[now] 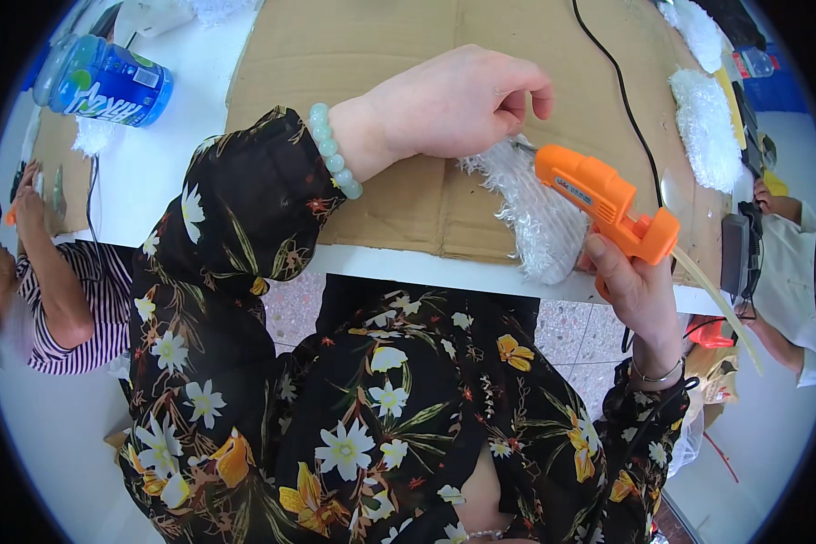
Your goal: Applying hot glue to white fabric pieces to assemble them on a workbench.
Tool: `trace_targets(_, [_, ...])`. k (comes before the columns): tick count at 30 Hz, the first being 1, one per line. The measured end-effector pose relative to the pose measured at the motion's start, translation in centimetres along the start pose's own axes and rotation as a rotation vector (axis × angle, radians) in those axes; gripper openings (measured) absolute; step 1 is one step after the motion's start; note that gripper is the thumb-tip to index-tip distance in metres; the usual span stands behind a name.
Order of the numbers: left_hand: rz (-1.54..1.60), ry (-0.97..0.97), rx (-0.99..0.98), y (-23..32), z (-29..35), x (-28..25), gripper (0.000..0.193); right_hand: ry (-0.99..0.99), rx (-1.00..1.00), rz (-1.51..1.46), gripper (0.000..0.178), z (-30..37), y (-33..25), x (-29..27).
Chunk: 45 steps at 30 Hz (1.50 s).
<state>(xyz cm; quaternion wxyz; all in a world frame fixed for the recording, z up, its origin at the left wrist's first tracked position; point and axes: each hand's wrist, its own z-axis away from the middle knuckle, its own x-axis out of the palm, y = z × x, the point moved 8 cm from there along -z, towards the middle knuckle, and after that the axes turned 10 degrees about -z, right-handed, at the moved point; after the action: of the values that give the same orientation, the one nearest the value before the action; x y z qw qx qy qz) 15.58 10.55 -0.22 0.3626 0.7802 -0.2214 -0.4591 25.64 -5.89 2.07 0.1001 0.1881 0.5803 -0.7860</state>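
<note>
The white fluffy strip (pixel 539 213), a shaggy length of fibre with a glassy sheen, lies on a flat sheet of brown cardboard (pixel 372 54) near the front edge of the white table (pixel 154 159), its lower end reaching past the cardboard's edge. The orange glue gun (pixel 607 199) is hard moulded plastic, blocky in the body, with a pale translucent glue stick (pixel 712 295) jutting from its rear and a black cord (pixel 621 86) curving away across the cardboard.

The left hand (pixel 453 104) comes in from the left over the cardboard, wrist bent, fingers curled down and pinched on the upper end of the strip. A bracelet of pale green beads (pixel 335 150) rings that wrist above a black floral sleeve (pixel 236 218). The right hand (pixel 630 286) rises from below the table edge, closed round the gun's handle, with the nozzle pointed left at the top of the strip, close to the left fingertips. A thin metal bangle (pixel 657 374) sits on that wrist.

More white fluffy pieces (pixel 705 127) lie along the cardboard's right side. A blue plastic bottle (pixel 104 82) lies on its side at the table's far left. A person in a striped top (pixel 91 308) sits at the left, and another person's arm (pixel 780 208) shows at the right edge, both well apart from the strip.
</note>
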Motion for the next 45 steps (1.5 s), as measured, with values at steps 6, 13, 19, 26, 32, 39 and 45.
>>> trace_targets(6, [-0.006, 0.004, -0.002, 0.2, 0.0, 0.0, 0.020, -0.006, 0.129, -0.024, 0.019, 0.9, 0.1, -0.5])
trace_targets(13, [-0.018, -0.007, 0.038, -0.1, -0.3, 0.3, 0.018, 0.035, 0.169, -0.065, 0.026, 1.9, 0.0, -1.5])
trace_targets(19, [0.041, 0.026, 0.087, 0.2, -0.2, -0.1, 0.017, 0.247, 0.013, -0.478, 0.039, 1.8, -0.2, -0.3])
trace_targets(26, [-0.169, 0.017, 0.192, 2.2, 0.9, -0.6, 0.015, 0.367, -0.030, -1.153, 0.035, -1.1, 2.4, 1.5])
trace_targets(32, [-0.510, -0.016, 0.622, 5.1, 2.8, -0.1, 0.014, 0.424, -0.046, -1.092, 0.035, -1.5, 1.8, 0.7])
trace_targets(39, [-0.716, -0.097, 0.887, 6.8, 5.6, 1.1, 0.013, 0.377, -0.036, -1.049, 0.036, -1.5, 2.1, 0.6])
trace_targets(45, [-0.470, -0.063, 0.530, 5.6, 5.0, -1.4, 0.026, 0.339, -0.053, -1.027, 0.035, -1.4, 2.0, 0.7])
